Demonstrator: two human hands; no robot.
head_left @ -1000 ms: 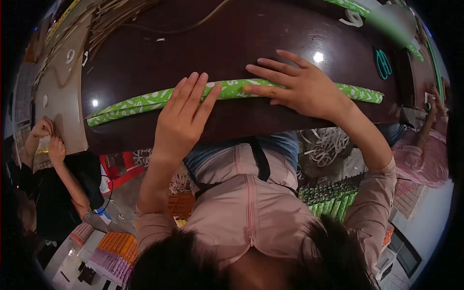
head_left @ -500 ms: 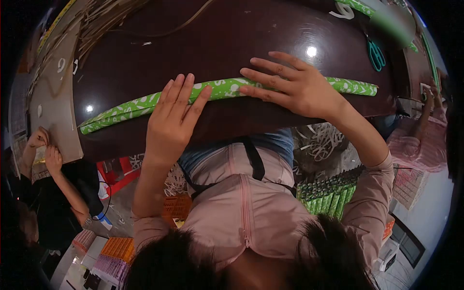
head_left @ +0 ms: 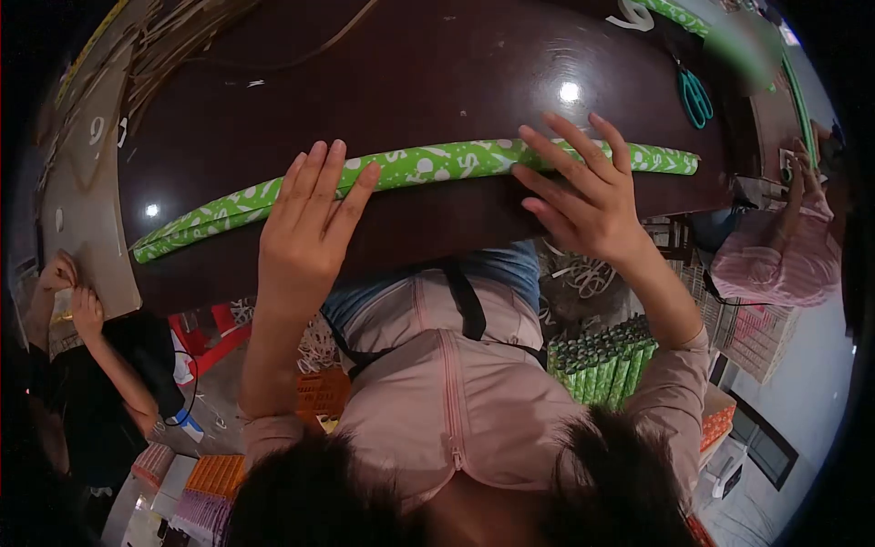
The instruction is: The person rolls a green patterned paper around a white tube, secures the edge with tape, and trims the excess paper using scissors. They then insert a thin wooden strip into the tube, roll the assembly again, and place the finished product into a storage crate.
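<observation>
A long roll of green wrapping paper [head_left: 437, 164] with white print lies across the dark, glossy table [head_left: 383, 100] in front of me. On its left part rests my left hand [head_left: 308, 214], palm down with the fingers straight and laid over the paper. My right hand [head_left: 588, 187] is over the roll's right part, fingers spread and slightly bent, the fingertips reaching past its far edge. Neither hand is wrapped round the roll. A seam of the paper runs along the left end.
Teal-handled scissors [head_left: 694, 98] lie at the table's right. Brown strips [head_left: 173, 55] are heaped at the far left. Several green rolls [head_left: 602, 360] stand bundled below the table. One person's hands [head_left: 77, 296] are at the left board; a person in pink [head_left: 775, 260] sits at right.
My right hand has moved right along the roll and its fingers have spread and lifted. My left hand stays flat on the paper. The whole view has shifted slightly.
</observation>
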